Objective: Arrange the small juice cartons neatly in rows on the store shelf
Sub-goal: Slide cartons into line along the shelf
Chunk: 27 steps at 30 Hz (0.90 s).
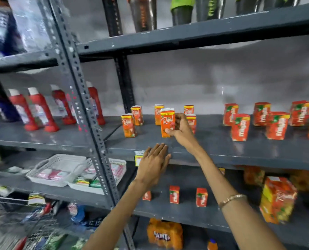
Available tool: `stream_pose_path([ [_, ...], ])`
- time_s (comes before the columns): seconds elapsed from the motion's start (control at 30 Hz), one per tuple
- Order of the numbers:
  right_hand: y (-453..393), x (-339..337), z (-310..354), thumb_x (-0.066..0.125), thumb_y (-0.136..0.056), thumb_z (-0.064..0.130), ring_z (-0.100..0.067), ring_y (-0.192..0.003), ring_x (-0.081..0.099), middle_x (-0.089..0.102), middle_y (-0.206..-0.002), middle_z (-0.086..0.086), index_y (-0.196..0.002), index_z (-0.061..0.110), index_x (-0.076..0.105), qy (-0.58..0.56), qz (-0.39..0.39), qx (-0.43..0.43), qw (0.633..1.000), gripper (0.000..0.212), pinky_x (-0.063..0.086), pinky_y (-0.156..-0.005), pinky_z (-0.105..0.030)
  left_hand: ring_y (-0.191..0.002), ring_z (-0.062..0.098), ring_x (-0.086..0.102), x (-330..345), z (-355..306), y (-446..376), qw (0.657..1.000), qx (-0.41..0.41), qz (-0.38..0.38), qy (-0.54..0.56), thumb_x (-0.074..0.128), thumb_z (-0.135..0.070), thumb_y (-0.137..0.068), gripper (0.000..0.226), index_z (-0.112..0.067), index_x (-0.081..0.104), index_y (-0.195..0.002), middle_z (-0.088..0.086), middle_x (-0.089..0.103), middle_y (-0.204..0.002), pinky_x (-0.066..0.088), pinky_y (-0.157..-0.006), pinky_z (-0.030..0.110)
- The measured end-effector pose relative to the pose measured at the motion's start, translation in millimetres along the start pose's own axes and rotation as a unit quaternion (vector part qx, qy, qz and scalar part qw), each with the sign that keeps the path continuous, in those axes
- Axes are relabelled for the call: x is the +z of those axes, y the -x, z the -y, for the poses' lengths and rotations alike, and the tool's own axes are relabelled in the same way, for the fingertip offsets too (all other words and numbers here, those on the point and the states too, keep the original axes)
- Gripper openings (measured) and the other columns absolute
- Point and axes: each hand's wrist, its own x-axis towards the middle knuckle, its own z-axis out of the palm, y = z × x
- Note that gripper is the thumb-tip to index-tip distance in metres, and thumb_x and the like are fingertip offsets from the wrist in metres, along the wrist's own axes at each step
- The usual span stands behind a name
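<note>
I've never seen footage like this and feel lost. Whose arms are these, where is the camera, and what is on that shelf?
There is no machine here. A person wears a camera on the head, looking forward and down, so both arms reach in from below. The right hand has its grip on an upright orange Real juice carton on the grey metal shelf. The left hand rests open and empty at the shelf's front edge. Other small cartons stand loosely around, with redder ones further right. Red bottles stand in the neighbouring bay.

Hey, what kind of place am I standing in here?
Most likely a small grocery shop: grey metal shelves hold rows of juice cartons, red sauce bottles and a yellow price tag on the edge.
</note>
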Motion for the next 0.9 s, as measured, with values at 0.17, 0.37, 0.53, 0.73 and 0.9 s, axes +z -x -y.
stream_pose_path([
  [0.17,-35.3,43.6,-24.9,0.067,-0.088,0.005,-0.018,-0.113,0.058,0.059,-0.121,-0.002,-0.130,0.012,0.037,0.051,-0.013,0.040,0.998,0.052,0.047,-0.094,-0.033,-0.146,0.018,0.035,-8.2,55.8,4.2,0.999,-0.039,0.003,0.013,0.019,-0.050,-0.102,0.062,-0.015,0.045,-0.146,0.003,0.047,-0.153,0.024,-0.122,0.041],
  [0.37,-54.3,55.4,-44.0,0.067,-0.088,0.004,-0.020,-0.116,0.058,0.058,-0.122,-0.004,-0.129,0.010,0.037,0.072,-0.023,0.070,0.995,0.052,0.049,-0.098,-0.036,-0.147,0.019,0.033,-10.8,68.6,3.6,0.999,-0.027,-0.003,0.020,0.018,-0.047,-0.103,0.061,-0.015,0.041,-0.149,0.004,0.043,-0.155,0.018,-0.123,0.038],
  [0.53,-60.6,61.5,-47.1,0.066,-0.089,0.003,-0.016,-0.114,0.055,0.055,-0.133,-0.010,-0.131,0.008,0.033,0.061,-0.023,0.069,0.995,0.053,0.047,-0.097,-0.033,-0.146,0.019,0.034,-8.1,67.9,6.0,0.999,-0.030,-0.015,0.027,0.023,-0.044,-0.105,0.055,-0.015,0.043,-0.148,0.004,0.044,-0.155,0.019,-0.123,0.038],
  [0.73,-59.3,58.2,-50.6,0.069,-0.085,-0.002,-0.021,-0.121,0.058,0.056,-0.135,-0.013,-0.134,0.012,0.028,0.082,-0.017,0.064,0.994,0.065,0.049,-0.095,-0.031,-0.148,0.020,0.031,-9.8,65.2,5.7,0.999,-0.035,-0.012,0.025,0.026,-0.043,-0.106,0.054,-0.015,0.040,-0.150,0.005,0.041,-0.157,0.013,-0.124,0.037],
  [0.9,-49.5,51.6,-49.8,0.071,-0.084,0.001,-0.025,-0.123,0.060,0.061,-0.132,-0.014,-0.141,0.011,0.027,0.118,-0.028,0.055,0.991,0.073,0.046,-0.091,-0.027,-0.149,0.022,0.028,-8.2,61.6,5.0,0.999,-0.040,-0.007,0.005,0.026,-0.042,-0.106,0.055,-0.012,0.038,-0.150,0.007,0.039,-0.157,0.010,-0.125,0.039],
])
